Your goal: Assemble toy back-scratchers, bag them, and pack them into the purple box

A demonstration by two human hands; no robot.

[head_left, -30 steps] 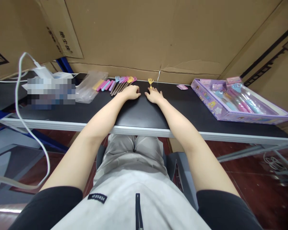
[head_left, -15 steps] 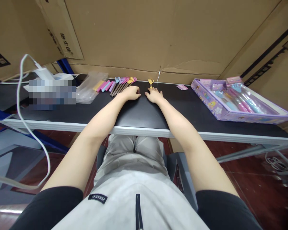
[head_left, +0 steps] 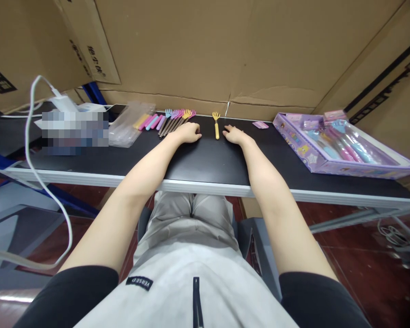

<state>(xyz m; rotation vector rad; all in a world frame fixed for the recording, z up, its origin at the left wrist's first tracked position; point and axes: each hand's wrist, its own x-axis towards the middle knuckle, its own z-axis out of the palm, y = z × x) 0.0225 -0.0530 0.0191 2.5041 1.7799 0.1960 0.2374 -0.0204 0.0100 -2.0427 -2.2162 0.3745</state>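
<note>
A yellow back scratcher (head_left: 216, 125) with a hand-shaped head lies upright in view on the black table, between my two hands. Just right of its handle, my right hand (head_left: 235, 135) rests on the tabletop, fingers apart and holding nothing. My left hand (head_left: 188, 132) lies on the table left of the scratcher, fingers loosely bent and apart, with nothing visible in it. Beside it is a row of hand-shaped scratcher heads on dark rods (head_left: 171, 126), in blue, purple, pink and yellow; my left hand partly hides them. Several coloured handles (head_left: 152, 122) lie further left.
Clear plastic bags (head_left: 125, 130) lie left of the handles. A white cable (head_left: 29, 136) hangs over the table's left side. On the right stand a purple display box (head_left: 314, 157) with packed scratchers and a small pink card (head_left: 260, 125). Cardboard walls (head_left: 191, 54) rise behind.
My right hand has let go of the yellow back scratcher and moved right, uncovering its handle on the table. My left hand has stayed in place.
</note>
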